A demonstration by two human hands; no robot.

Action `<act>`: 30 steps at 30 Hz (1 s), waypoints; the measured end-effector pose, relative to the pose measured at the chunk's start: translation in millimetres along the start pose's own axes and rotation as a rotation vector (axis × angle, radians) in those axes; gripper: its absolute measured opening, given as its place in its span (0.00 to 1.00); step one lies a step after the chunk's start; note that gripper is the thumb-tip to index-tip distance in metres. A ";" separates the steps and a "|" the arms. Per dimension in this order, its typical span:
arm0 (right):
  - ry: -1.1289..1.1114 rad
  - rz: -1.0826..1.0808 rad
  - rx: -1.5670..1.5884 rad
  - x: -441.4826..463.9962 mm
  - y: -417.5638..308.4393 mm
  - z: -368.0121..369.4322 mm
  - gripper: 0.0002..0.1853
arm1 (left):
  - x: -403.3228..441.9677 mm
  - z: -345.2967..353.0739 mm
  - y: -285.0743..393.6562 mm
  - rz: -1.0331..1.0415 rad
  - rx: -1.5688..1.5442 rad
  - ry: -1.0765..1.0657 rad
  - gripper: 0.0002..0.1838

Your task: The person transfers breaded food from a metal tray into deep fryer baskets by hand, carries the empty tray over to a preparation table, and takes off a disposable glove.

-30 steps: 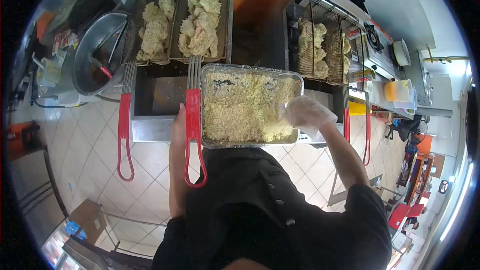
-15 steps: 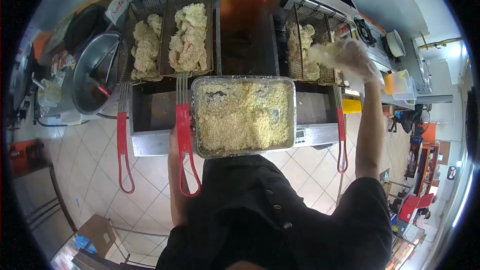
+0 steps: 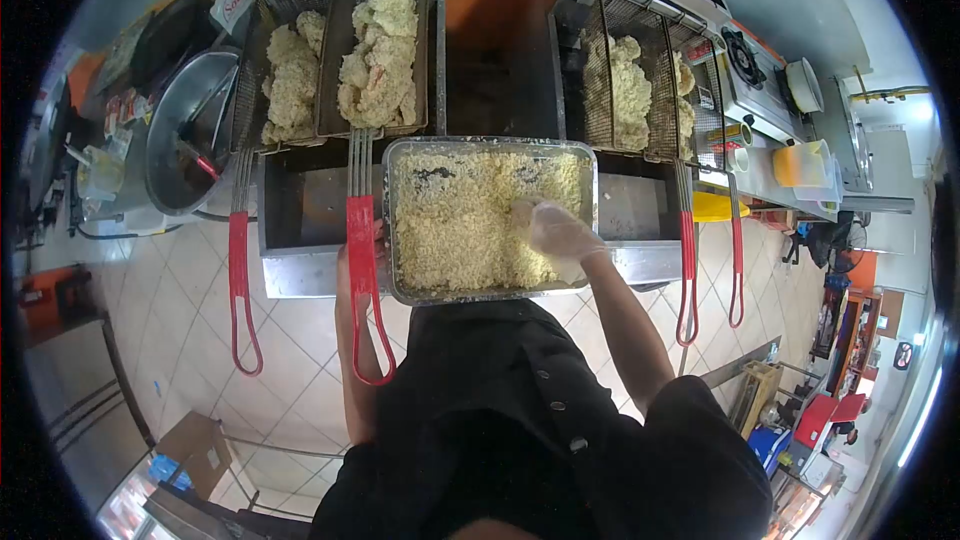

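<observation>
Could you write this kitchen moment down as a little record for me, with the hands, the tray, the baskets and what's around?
Left hand: at the tray's left side, partly hidden by a red handle; grip unclear
Right hand: clear glove, fingers at the crumbs; any held item unclear
Tray: shallow, holding pale crumbs
Wire baskets: either side, beyond the tray, holding pale, lumpy coated pieces
Far left: metal bowl with utensils inside
Far right: burner, white pot
Floor: light tiles

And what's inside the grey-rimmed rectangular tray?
Pale yellowish crumbs, with the clear-gloved right hand reaching in. The hand covers some crumbs, and anything buried beneath them can't be seen.
</observation>
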State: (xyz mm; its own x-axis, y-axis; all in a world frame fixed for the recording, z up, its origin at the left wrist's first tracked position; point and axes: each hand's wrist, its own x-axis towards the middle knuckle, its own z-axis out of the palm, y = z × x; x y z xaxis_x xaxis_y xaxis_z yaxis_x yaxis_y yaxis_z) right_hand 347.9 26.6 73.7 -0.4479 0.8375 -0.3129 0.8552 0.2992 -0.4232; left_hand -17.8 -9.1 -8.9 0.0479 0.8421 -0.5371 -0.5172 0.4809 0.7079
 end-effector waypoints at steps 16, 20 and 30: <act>0.028 0.148 0.185 -50.5 -4.7 -39.2 0.12 | 8.3 -10.8 -4.4 0.024 0.303 -0.014 0.33; 0.136 0.231 0.037 -60.2 -14.3 -75.4 0.10 | 8.1 -4.6 1.6 -0.028 0.325 0.040 0.37; 0.598 0.430 0.150 -72.9 14.6 -255.4 0.12 | 19.8 -20.1 -8.5 -0.060 0.310 -0.003 0.39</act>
State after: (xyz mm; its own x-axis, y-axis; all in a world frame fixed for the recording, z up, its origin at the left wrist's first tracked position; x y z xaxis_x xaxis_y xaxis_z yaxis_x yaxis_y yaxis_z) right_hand 459.6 86.6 307.5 0.1720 0.9849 0.0206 0.8588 -0.1397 -0.4929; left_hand -29.6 -1.4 -34.7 0.0736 0.8106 -0.5810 -0.2279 0.5808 0.7814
